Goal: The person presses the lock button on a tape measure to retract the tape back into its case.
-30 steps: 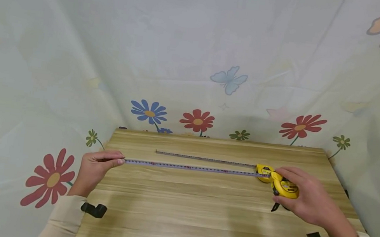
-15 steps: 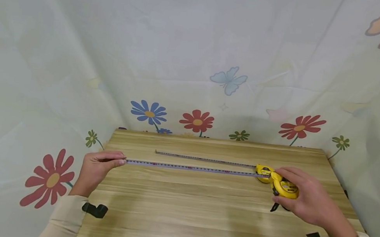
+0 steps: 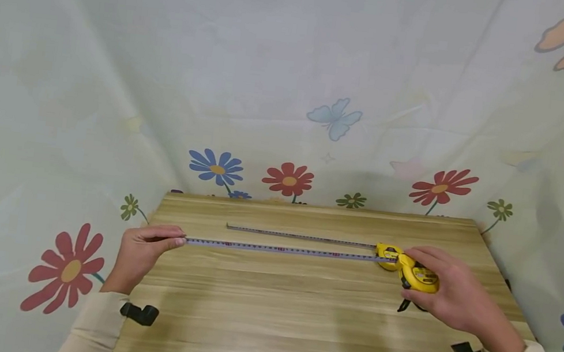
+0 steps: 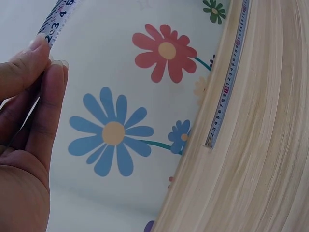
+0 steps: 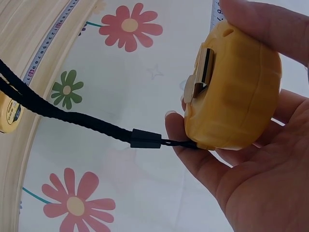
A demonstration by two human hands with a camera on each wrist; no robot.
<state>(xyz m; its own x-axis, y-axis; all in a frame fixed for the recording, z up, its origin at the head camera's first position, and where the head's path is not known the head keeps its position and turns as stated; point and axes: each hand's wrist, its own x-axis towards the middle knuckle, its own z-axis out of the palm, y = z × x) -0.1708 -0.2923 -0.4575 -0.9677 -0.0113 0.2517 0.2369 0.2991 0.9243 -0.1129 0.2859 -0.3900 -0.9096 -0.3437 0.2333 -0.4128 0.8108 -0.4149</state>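
Observation:
My right hand (image 3: 451,291) grips a yellow tape measure (image 3: 419,277) at the right; its black strap (image 5: 96,123) hangs loose in the right wrist view. From the case a blade (image 3: 258,247) stretches left, held above the table. At its far end my left hand (image 3: 145,253) pinches the blade between thumb and fingers, as the left wrist view also shows at the blade end (image 4: 55,24). Behind it a second yellow tape measure (image 3: 387,251) lies on the table, with its own blade (image 3: 301,237) pulled out to the left.
Both hands are over a wood-grain table (image 3: 263,336). Beyond its back edge hangs a pale cloth (image 3: 251,79) printed with flowers and butterflies, which also runs down the left and right sides. Black wrist mounts (image 3: 139,313) sit at both sleeves.
The head view has shifted slightly, so the table and cloth stand a little further left. Both hands keep their hold, and the blade between them is nearly unchanged.

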